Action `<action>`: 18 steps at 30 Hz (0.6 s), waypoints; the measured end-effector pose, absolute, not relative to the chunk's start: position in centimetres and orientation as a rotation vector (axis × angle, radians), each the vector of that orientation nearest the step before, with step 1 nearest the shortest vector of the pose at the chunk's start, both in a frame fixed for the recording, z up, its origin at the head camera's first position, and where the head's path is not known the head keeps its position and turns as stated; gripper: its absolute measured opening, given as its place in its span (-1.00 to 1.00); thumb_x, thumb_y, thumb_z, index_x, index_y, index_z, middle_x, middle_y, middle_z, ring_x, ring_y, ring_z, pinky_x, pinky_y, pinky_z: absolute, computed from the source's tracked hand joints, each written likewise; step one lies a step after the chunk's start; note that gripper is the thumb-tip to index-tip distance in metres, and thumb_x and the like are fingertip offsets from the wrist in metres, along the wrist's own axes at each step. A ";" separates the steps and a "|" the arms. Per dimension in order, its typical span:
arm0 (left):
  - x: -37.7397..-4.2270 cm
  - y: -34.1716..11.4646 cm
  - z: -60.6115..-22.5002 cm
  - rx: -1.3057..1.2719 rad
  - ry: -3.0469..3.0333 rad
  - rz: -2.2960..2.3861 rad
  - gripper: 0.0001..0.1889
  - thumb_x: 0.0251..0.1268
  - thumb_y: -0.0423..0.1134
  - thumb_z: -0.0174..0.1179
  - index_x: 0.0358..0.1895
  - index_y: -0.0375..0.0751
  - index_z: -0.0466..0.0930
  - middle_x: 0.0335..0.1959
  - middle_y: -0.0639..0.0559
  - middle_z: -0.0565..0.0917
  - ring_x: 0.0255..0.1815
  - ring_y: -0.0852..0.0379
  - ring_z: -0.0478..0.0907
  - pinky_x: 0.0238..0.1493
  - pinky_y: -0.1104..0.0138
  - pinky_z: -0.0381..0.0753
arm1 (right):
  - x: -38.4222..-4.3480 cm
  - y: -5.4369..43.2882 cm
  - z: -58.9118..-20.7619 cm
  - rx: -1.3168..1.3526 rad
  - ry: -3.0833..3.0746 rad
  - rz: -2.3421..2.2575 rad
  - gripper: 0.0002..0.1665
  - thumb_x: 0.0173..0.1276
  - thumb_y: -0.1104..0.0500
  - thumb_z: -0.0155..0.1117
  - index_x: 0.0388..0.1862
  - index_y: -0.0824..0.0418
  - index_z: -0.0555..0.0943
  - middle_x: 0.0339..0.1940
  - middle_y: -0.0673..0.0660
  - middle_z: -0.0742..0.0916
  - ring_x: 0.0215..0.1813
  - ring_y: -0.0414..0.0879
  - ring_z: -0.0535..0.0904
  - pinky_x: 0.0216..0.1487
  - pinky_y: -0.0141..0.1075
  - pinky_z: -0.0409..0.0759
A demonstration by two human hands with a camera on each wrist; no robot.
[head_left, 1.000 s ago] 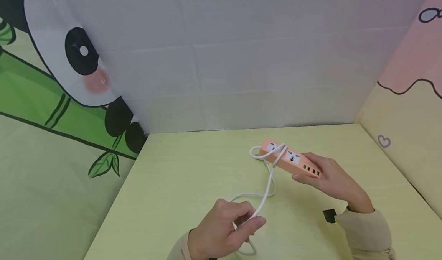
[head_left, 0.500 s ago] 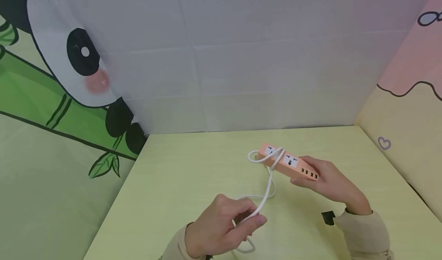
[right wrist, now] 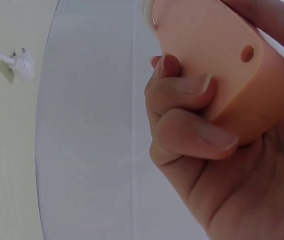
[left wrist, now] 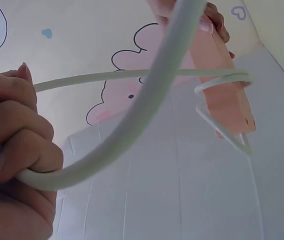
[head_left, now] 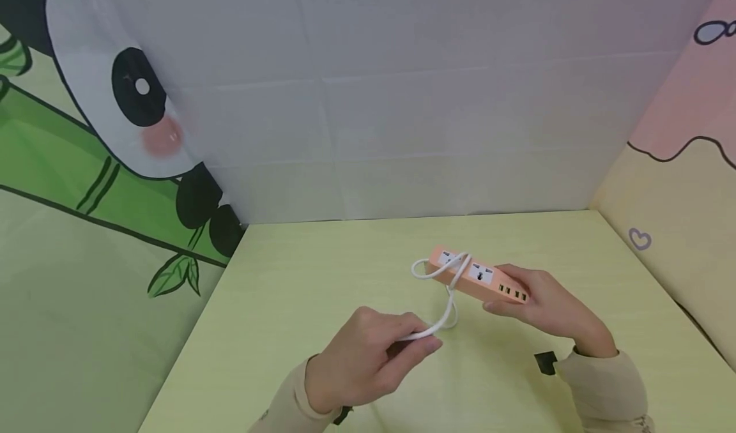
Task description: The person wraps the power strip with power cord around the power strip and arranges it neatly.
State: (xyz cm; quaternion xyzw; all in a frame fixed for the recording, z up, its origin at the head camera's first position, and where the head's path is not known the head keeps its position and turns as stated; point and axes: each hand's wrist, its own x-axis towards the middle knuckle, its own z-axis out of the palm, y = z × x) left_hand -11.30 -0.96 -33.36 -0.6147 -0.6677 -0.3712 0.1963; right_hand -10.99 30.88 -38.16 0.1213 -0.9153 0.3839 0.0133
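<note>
Three walls [head_left: 402, 113] stand round the pale table [head_left: 299, 280], and over it we see the left hand [head_left: 368, 359], thumb and fingers pinching, and the right hand [head_left: 549, 302], wrapped in a firm grip. Between the right hand's thumb and fingers we find the strip [head_left: 480, 274], raised above the table and held by one end; the white cord [left wrist: 134, 120] loops round its other half and runs into the left hand's pinch. Against the table we make out the plug [right wrist: 24, 67], and, beside the right hand's fingers, four small ports [head_left: 512, 292].
</note>
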 end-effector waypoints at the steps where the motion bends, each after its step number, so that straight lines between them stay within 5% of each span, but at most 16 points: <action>1: -11.4 -0.9 -33.2 -1.712 -1.864 -1.022 -0.79 0.55 -0.24 0.12 -0.37 -0.10 0.54 -0.68 0.21 0.33 -0.62 0.50 0.12 -0.53 0.74 0.16 | -11.0 30.9 -38.2 0.383 -2.855 1.198 -0.42 0.30 -0.08 0.48 0.23 0.07 0.57 -0.29 -0.02 0.66 -0.32 -0.22 0.48 -0.34 -0.37 0.45; 18: -13.7 0.5 -30.5 -1.634 -1.777 -0.815 -0.81 0.52 -0.20 0.17 -0.32 -0.13 0.66 -0.67 0.22 0.44 -0.67 0.42 0.19 -0.52 0.69 0.20 | -11.4 31.5 -38.7 0.466 -2.895 1.211 -0.47 0.30 -0.09 0.47 0.18 0.04 0.58 -0.31 -0.05 0.67 -0.35 -0.24 0.50 -0.33 -0.37 0.48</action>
